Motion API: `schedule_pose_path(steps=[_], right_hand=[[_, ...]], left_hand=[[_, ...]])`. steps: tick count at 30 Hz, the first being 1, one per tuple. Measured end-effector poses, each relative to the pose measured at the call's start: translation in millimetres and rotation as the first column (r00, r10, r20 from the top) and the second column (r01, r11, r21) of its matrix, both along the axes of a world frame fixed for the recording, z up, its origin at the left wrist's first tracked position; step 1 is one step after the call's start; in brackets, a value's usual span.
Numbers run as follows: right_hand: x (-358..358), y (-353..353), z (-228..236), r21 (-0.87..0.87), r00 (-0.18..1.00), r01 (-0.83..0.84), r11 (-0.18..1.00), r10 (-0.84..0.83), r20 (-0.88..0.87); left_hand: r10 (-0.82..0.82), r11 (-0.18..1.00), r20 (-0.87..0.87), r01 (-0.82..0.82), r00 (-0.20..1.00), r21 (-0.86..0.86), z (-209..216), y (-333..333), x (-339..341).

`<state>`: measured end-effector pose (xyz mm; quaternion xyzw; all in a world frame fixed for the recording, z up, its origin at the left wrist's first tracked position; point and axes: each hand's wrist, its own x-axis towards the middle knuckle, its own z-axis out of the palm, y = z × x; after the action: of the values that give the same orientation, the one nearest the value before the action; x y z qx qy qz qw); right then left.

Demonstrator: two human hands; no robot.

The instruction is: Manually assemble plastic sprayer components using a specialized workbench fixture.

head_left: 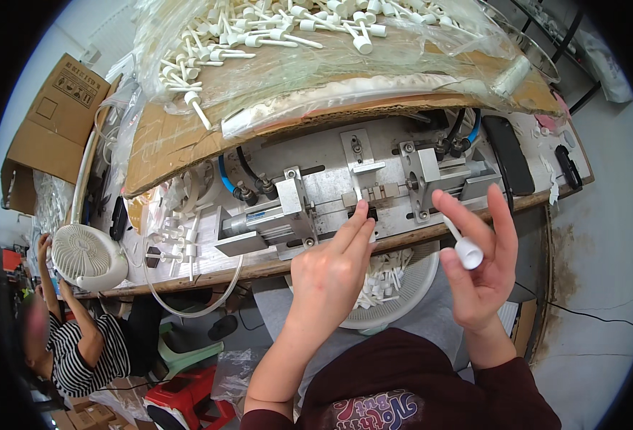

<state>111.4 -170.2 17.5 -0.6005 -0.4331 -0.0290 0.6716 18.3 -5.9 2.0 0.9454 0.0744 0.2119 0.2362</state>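
My left hand (334, 276) reaches to the middle of a metal clamping fixture (420, 175) on the bench. Its forefinger and middle finger lie close together, their tips at a small white plastic piece (359, 193) in the fixture; the thumb is hidden below. To the right of the fixture's front, my right hand (482, 276) is raised, palm up. It holds a white plastic stem with a hollow cup-shaped end (469, 253) between the thumb and fingers, the other fingers spread. A second metal cylinder block (266, 218) stands left of my left hand.
Cardboard with a plastic bag bears a heap of white stemmed parts (359, 32) behind the fixture. Below the bench edge, a white basket (431, 276) holds more white pieces. A phone (511, 155) lies right, a white fan (89, 256) stands left. Another person (87, 347) sits at far left.
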Motion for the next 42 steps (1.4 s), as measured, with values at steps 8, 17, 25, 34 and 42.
schedule_pose_path(steps=[8,17,25,34,42], right_hand=[[3.6,14.3,9.1,-0.257,0.816,-0.274,0.927,0.365,0.448],[59.4,102.3,59.0,-0.13,0.933,0.042,0.991,0.008,0.361],[152.1,290.9,83.6,-0.418,0.88,0.284,0.863,-0.061,0.472],[117.7,434.5,115.7,-0.567,0.777,0.421,0.708,0.04,0.628],[106.5,489.4,104.9,-0.458,0.698,0.651,0.605,-0.241,0.674]], left_hand=[[-0.194,0.437,0.307,0.362,0.932,-0.823,18.1,-6.6,-27.6],[0.139,0.817,0.428,0.14,0.893,-0.559,25.7,18.6,-64.5],[0.148,0.94,0.463,0.021,0.874,-0.34,19.6,28.3,-80.2],[0.115,0.911,0.403,0.065,0.908,-0.406,-14.0,36.8,-108.9],[0.096,0.912,0.4,0.081,0.912,-0.403,-23.7,55.0,-103.5]])
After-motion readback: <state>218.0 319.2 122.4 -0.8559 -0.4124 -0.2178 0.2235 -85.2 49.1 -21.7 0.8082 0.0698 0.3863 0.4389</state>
